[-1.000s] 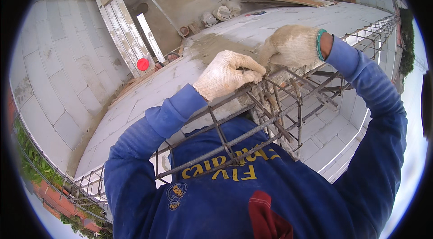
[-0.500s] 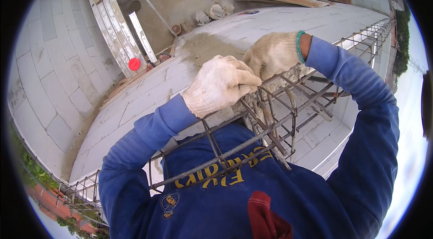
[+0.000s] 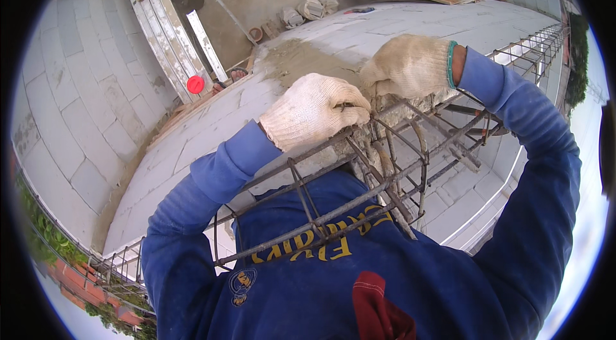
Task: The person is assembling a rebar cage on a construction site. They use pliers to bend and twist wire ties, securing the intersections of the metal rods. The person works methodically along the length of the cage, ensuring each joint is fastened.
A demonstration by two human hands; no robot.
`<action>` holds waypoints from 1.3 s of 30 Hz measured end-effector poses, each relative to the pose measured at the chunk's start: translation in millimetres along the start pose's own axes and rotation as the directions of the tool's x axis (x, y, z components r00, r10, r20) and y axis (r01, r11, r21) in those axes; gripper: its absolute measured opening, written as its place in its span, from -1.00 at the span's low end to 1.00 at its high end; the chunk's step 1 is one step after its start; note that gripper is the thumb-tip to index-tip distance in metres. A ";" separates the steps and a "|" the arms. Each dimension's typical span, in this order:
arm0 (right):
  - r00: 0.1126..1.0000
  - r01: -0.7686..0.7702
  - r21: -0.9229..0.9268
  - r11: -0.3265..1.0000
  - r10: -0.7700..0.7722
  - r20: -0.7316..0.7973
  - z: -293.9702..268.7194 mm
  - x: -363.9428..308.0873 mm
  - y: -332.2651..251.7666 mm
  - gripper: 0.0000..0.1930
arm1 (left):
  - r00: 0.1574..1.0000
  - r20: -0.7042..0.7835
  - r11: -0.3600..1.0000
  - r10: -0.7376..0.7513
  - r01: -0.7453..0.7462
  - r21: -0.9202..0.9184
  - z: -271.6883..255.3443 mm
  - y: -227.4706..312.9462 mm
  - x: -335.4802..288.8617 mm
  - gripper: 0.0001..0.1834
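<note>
- Left hand (image 3: 317, 111) curls at the far edge of the rebar cage (image 3: 346, 207).
- Right hand (image 3: 410, 67) bends just right of it; cannot tell either's grip.
- Cage lies mainly nearer than both.

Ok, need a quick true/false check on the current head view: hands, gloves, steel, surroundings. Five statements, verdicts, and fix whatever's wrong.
1. The left hand and right hand both wear pale knit gloves. True.
2. The right glove's cuff edge is red. False: it is green.
3. In the picture, the rebar cage crosses in front of the blue shirt. True.
4. The red round item shows to the right of both hands. False: it shows to their left.
5. The hands are far apart, at opposite ends of the cage. False: they are close together, with the fingers almost meeting.
</note>
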State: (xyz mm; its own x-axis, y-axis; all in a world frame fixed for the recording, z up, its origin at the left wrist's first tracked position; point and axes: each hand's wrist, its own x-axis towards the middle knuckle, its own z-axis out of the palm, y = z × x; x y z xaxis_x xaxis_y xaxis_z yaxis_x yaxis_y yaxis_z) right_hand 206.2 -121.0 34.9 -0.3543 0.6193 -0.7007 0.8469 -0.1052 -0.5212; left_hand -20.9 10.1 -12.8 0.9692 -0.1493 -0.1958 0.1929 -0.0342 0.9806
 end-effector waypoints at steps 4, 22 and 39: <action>0.986 -0.146 0.048 0.988 0.141 0.091 -15.9 -11.8 -19.7 -0.71 | 0.988 -0.011 0.981 -0.156 0.154 -0.115 3.0 7.8 -4.4 -0.71; 0.960 -0.263 -0.002 0.965 0.262 -0.098 -10.7 3.3 -12.8 -0.65 | 0.956 -0.166 0.944 0.241 -0.192 0.267 24.2 16.5 -2.9 -0.82; 0.926 -0.207 0.088 0.974 0.166 0.338 5.7 7.7 -18.3 -0.40 | 0.827 0.139 0.679 0.544 -0.531 0.507 3.9 10.8 12.9 -0.86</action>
State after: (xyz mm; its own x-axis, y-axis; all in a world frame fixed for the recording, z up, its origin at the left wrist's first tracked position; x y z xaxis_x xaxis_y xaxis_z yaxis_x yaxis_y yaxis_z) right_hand 185.7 -118.8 36.2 -0.3218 0.2931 -0.9003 0.8637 -0.2987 -0.4059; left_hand -7.0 4.0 -4.7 0.8857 -0.2793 0.3709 -0.4617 -0.4448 0.7675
